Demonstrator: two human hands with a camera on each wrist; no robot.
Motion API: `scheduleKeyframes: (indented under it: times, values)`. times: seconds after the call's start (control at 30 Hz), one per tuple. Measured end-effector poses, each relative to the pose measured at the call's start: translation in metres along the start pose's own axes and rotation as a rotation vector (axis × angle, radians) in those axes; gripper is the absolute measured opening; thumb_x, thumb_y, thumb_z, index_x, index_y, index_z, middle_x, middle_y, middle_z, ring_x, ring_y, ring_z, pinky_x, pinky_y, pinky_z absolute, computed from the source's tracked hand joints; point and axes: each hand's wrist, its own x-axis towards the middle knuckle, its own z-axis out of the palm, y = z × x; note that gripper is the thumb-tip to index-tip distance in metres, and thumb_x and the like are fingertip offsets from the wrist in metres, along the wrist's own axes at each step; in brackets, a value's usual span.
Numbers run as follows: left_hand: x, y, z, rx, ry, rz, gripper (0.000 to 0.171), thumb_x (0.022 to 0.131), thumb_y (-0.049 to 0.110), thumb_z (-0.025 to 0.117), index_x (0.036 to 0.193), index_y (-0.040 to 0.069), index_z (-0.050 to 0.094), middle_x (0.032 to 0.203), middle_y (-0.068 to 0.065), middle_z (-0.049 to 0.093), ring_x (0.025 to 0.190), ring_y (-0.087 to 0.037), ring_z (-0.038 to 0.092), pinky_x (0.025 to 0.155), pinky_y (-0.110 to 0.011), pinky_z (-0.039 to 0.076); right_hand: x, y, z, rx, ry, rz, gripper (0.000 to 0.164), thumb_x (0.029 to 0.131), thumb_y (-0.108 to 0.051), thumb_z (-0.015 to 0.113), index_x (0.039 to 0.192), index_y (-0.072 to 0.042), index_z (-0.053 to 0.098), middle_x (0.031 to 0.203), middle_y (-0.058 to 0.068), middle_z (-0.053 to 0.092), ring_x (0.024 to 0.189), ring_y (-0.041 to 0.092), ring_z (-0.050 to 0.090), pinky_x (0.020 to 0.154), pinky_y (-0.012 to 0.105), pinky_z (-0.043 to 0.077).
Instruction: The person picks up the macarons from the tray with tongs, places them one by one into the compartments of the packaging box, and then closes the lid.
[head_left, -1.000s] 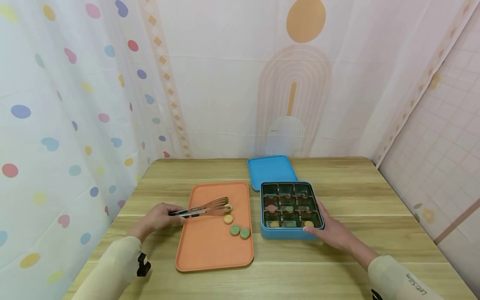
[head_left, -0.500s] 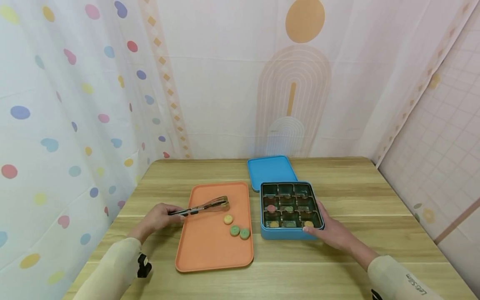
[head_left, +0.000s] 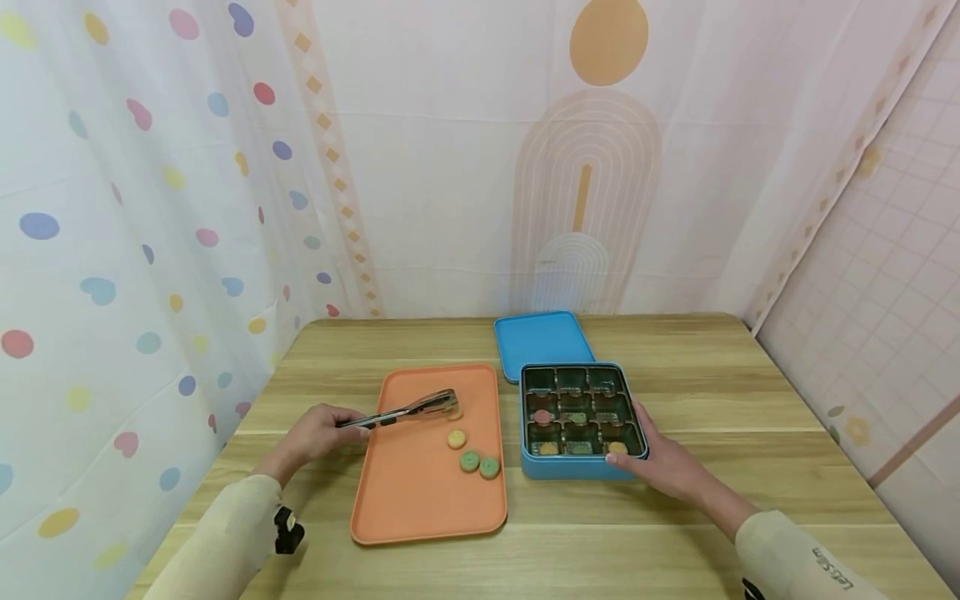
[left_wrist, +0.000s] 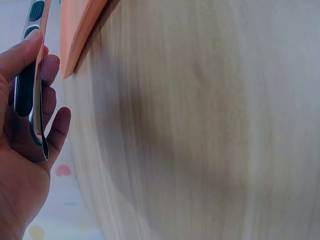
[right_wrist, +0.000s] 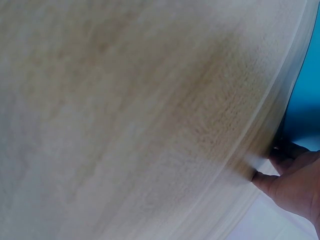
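My left hand (head_left: 322,433) grips metal tongs (head_left: 397,414) with dark pads on their handles; in the left wrist view the thumb presses one side of the tongs (left_wrist: 30,85) and the fingers curl round the other. Their slotted ends are closed together at a small yellow cookie (head_left: 457,412) on the orange tray (head_left: 420,500), partly covering it. My right hand (head_left: 667,462) holds the right side of a blue box (head_left: 570,468), thumb over the front right corner of its rim. Red, green and yellow cookies sit in some compartments of its dark divided insert.
Another yellow cookie (head_left: 457,438) and two green cookies (head_left: 479,463) lie on the tray's right half. A blue lid (head_left: 542,340) lies behind the box. Patterned curtains (head_left: 450,167) stand behind and beside the wooden table (head_left: 637,542).
The tongs' ends, spread apart one second ago, have come together and turned slightly at the yellow cookie. My right hand and the box have stayed in place.
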Motion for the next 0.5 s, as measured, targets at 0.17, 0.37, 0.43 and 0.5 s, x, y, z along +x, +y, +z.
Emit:
scheduleKeyframes:
  times: [0.17, 0.37, 0.43, 0.5]
  values:
    - [0.001, 0.002, 0.000, -0.005, 0.006, -0.004, 0.022, 0.093, 0.025, 0.071, 0.108, 0.008, 0.077, 0.073, -0.002, 0.063, 0.071, -0.019, 0.049, 0.068, -0.034, 0.041, 0.000, 0.000, 0.000, 0.006, -0.003, -0.002, 0.111, 0.088, -0.064, 0.063, 0.160, -0.015, -0.005, 0.141, 0.041, 0.040, 0.103, 0.046, 0.063, 0.085, 0.061, 0.047]
    - [0.007, 0.010, -0.001, 0.002, 0.015, -0.011, 0.023, 0.094, 0.026, 0.069, 0.109, 0.010, 0.077, 0.074, -0.007, 0.061, 0.069, -0.019, 0.048, 0.066, -0.033, 0.041, 0.000, 0.001, 0.000, 0.009, -0.001, -0.004, 0.111, 0.088, -0.064, 0.064, 0.160, -0.015, -0.005, 0.140, 0.041, 0.041, 0.102, 0.045, 0.063, 0.086, 0.061, 0.047]
    - [0.009, 0.014, -0.001, 0.008, 0.018, -0.017, 0.023, 0.095, 0.027, 0.069, 0.109, 0.011, 0.077, 0.076, -0.009, 0.062, 0.070, -0.020, 0.049, 0.066, -0.034, 0.041, 0.000, 0.001, 0.000, 0.010, -0.001, -0.005, 0.111, 0.088, -0.063, 0.064, 0.160, -0.016, -0.005, 0.140, 0.041, 0.041, 0.102, 0.045, 0.063, 0.086, 0.061, 0.047]
    - [0.012, 0.018, 0.000, 0.013, 0.020, -0.023, 0.024, 0.094, 0.028, 0.070, 0.110, 0.012, 0.077, 0.084, -0.008, 0.065, 0.074, -0.020, 0.050, 0.068, -0.035, 0.040, 0.000, 0.001, 0.000, 0.012, -0.002, -0.005, 0.110, 0.088, -0.063, 0.064, 0.160, -0.016, -0.005, 0.140, 0.040, 0.041, 0.101, 0.044, 0.064, 0.085, 0.060, 0.047]
